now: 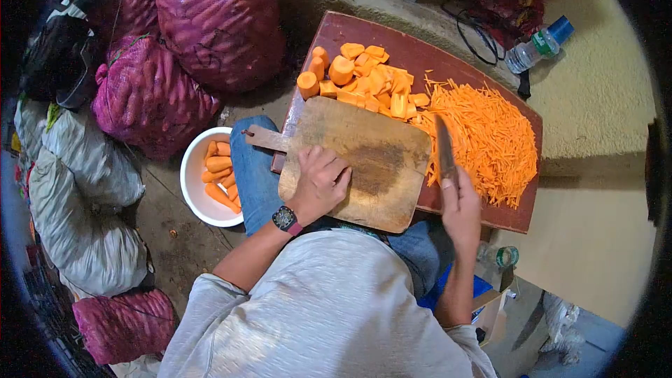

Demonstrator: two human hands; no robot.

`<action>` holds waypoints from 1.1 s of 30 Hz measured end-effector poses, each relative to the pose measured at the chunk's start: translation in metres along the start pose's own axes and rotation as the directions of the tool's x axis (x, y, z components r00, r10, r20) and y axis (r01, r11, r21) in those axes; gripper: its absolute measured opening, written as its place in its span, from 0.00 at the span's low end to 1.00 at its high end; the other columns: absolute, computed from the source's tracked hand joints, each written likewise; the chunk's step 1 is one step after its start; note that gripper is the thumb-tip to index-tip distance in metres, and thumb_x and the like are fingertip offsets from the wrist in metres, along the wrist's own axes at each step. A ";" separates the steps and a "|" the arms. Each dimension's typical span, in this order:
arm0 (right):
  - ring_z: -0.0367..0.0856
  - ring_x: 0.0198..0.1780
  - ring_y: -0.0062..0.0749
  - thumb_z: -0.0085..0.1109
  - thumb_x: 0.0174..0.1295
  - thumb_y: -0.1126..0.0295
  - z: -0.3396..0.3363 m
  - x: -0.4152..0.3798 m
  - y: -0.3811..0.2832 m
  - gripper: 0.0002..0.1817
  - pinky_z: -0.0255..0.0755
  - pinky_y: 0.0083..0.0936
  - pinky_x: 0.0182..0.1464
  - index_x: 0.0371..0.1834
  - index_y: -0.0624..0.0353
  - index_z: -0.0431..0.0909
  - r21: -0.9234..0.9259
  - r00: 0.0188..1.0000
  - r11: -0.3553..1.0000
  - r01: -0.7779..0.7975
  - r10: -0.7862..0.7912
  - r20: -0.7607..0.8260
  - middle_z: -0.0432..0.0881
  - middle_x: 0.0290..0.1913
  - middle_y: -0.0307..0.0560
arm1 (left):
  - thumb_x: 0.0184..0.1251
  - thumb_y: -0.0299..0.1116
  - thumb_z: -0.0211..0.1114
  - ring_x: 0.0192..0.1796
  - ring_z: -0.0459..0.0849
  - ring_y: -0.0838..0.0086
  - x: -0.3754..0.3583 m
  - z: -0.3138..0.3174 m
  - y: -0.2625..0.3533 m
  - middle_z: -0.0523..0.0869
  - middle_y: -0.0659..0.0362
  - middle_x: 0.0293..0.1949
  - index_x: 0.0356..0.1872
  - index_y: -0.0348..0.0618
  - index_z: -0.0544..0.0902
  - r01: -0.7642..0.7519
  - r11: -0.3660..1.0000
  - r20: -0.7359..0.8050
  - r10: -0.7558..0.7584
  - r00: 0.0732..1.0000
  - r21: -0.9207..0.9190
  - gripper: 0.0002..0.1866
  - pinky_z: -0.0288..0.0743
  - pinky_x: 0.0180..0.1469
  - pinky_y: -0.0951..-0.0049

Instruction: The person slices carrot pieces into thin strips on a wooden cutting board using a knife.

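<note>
My right hand (460, 213) is wrapped round the handle of a knife (444, 147), its blade pointing away from me beside the right edge of the wooden cutting board (392, 161). On the board's left half rests my left hand (322, 180), fingers curled and the palm side hidden; I cannot tell if anything is under it. Dark stains mark the bare wood to its right. Beyond the board lie cut carrot chunks and slices (378, 84). A large heap of shredded carrot (483, 140) spreads to the right, behind the knife. Both rest on a dark red board (343, 31).
At my left, a white basin (199, 203) holds whole peeled carrots (220, 164). Pink mesh sacks (220, 21) and white sacks (84, 217) crowd the floor further left. A plastic bottle (539, 47) lies on the ledge at back right, near a black cord (483, 35).
</note>
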State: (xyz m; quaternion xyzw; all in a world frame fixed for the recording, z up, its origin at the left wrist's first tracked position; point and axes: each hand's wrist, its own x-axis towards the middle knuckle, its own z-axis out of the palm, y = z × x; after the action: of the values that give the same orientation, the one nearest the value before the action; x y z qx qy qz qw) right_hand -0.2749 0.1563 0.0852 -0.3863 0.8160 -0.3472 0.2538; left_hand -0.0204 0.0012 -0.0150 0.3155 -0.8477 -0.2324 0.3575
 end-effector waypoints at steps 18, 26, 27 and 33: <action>0.83 0.29 0.40 0.53 0.83 0.68 0.035 -0.002 0.023 0.11 0.76 0.39 0.36 0.55 0.65 0.78 0.193 0.993 0.980 0.058 -0.075 0.086 0.80 0.30 0.49 | 0.55 0.33 0.78 0.60 0.79 0.56 0.159 0.052 -0.005 0.85 0.55 0.53 0.56 0.47 0.87 -0.373 0.901 0.302 0.301 0.904 0.220 0.24 0.66 0.59 0.49; 0.86 0.37 0.48 0.53 0.84 0.66 0.029 -0.003 0.018 0.16 0.78 0.46 0.43 0.63 0.66 0.79 0.142 0.993 0.990 0.018 -0.034 0.112 0.85 0.35 0.61 | 0.66 0.39 0.70 0.61 0.80 0.57 0.179 0.097 -0.029 0.88 0.55 0.51 0.48 0.49 0.92 -0.458 0.841 0.478 0.288 0.830 0.289 0.13 0.66 0.60 0.44; 0.85 0.36 0.49 0.53 0.84 0.67 0.030 -0.003 0.020 0.15 0.78 0.47 0.43 0.62 0.66 0.79 0.182 0.992 0.983 -0.020 -0.003 0.123 0.85 0.34 0.61 | 0.66 0.39 0.70 0.61 0.80 0.57 0.180 0.098 -0.030 0.88 0.55 0.51 0.48 0.49 0.92 -0.456 0.841 0.481 0.284 0.830 0.290 0.13 0.66 0.60 0.44; 0.87 0.41 0.54 0.52 0.84 0.66 0.026 -0.003 0.009 0.16 0.79 0.45 0.50 0.62 0.67 0.79 0.166 0.993 0.984 0.061 -0.076 0.090 0.86 0.40 0.65 | 0.65 0.37 0.71 0.59 0.81 0.57 0.185 0.105 -0.034 0.88 0.54 0.48 0.47 0.51 0.93 -0.462 0.844 0.412 0.331 0.849 0.273 0.12 0.65 0.59 0.44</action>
State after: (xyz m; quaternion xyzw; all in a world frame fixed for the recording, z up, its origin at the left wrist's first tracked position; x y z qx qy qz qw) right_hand -0.2593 0.1535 0.0622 -0.4083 0.7580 -0.4023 0.3112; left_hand -0.1873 -0.1339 -0.0176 0.1441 -0.9725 -0.0437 0.1777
